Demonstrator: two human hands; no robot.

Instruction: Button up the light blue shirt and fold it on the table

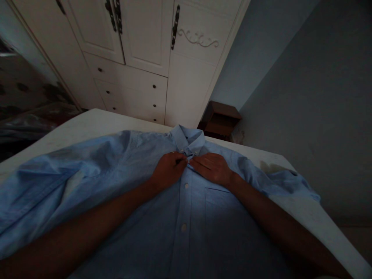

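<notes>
A light blue button-up shirt point(151, 217) lies spread face up, its collar point(192, 141) at the far end and a chest pocket on the right side. My left hand point(170, 168) pinches the edge of the front placket just below the collar. From the other side, my right hand point(212, 166) grips the placket cloth at the same spot, the fingertips of both hands nearly meeting. Whatever button lies between the fingertips is hidden. Further down the placket, white buttons point(186, 186) show in a line.
The shirt rests on a white table point(95, 120), its sleeves stretching towards both sides. Behind stands a white wardrobe point(145, 42) with drawers and dark handles. A brown wooden cabinet point(222, 116) sits beyond the table near the grey wall.
</notes>
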